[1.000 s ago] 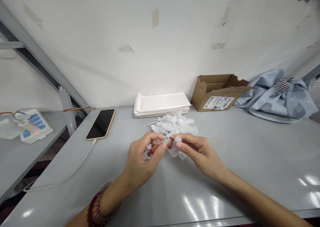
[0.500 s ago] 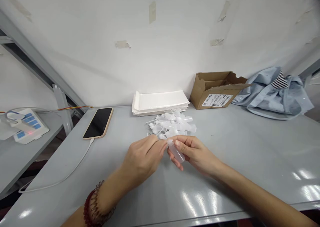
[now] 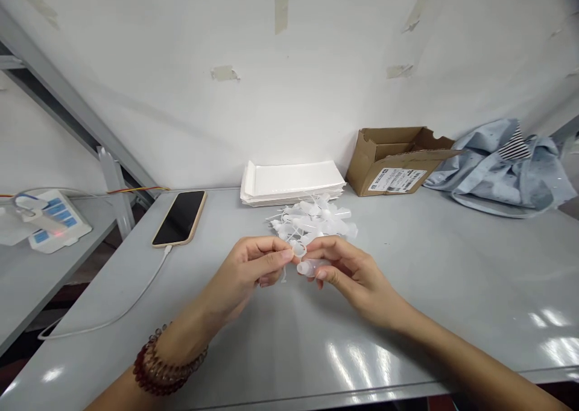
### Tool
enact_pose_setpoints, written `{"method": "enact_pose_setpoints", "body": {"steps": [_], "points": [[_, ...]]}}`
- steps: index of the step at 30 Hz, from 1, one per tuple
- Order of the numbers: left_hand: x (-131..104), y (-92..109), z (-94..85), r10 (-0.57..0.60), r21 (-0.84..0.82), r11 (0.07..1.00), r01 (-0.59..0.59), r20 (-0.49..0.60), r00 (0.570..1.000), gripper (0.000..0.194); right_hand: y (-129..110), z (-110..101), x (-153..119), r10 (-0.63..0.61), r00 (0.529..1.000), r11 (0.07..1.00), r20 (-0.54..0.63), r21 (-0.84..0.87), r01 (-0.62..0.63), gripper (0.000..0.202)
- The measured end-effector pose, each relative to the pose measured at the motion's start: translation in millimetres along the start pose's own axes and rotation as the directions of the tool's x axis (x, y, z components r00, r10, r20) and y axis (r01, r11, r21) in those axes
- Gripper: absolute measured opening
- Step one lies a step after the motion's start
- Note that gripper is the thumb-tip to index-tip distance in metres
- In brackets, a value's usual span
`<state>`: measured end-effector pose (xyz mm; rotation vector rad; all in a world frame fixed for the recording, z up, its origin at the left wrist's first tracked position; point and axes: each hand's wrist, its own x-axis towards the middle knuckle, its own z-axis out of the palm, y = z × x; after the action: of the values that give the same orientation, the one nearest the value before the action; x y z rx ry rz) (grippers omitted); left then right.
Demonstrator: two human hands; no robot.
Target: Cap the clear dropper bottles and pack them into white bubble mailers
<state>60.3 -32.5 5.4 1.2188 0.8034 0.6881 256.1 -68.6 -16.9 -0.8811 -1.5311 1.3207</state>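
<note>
My right hand [image 3: 348, 270] is closed around a small translucent plastic bottle [image 3: 309, 268], its neck end pointing left. Just beside that neck, the thumb and fingers of my left hand [image 3: 257, 263] pinch a small white ring-shaped plastic piece [image 3: 299, 250]. A thin pale strand [image 3: 284, 274] hangs below the left fingertips; what it joins is hidden. The ring and the bottle look apart, though right fingertips come close to the ring. Behind both hands lies a pile of similar translucent bottles and thin-tailed plastic pieces [image 3: 319, 218].
Flat white cartons [image 3: 296, 181] are stacked against the wall. An open cardboard box [image 3: 398, 164] and a light blue cloth [image 3: 488, 173] stand to their right. At left lie a phone [image 3: 180, 218], its charging cable [image 3: 136, 308] and a power strip [image 3: 61, 221].
My left hand has turned, and the ring-shaped piece now shows in its pinch beside the bottle. In my right hand the bottle has swung from slanting downward to nearly level.
</note>
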Motion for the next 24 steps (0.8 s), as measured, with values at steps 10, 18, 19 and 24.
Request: {"method": "enact_pose_setpoints", "body": {"steps": [10,18,19,24], "points": [[0.1,-0.3,3.0,-0.126,-0.118,0.985,0.127,0.015,0.992,0.022,0.6,0.6,-1.0,-0.027,0.999,0.998,-0.041,0.056,0.030,0.020],[0.7,-5.8,9.3,-0.128,-0.043,0.991,0.130,0.043,0.991,0.024,1.3,-0.3,0.2,-0.106,0.992,0.991,-0.072,-0.090,0.099,0.022],[0.5,-5.8,9.7,-0.126,-0.030,0.991,0.128,0.046,0.991,0.024,0.4,-0.3,0.2,-0.109,0.992,0.989,-0.070,-0.104,0.101,0.022],[3.6,-3.5,8.6,-0.108,0.026,0.994,0.110,-0.076,0.991,0.018,-3.5,-0.6,2.3,0.020,0.992,1.000,-0.124,0.015,-0.018,0.015]]}}
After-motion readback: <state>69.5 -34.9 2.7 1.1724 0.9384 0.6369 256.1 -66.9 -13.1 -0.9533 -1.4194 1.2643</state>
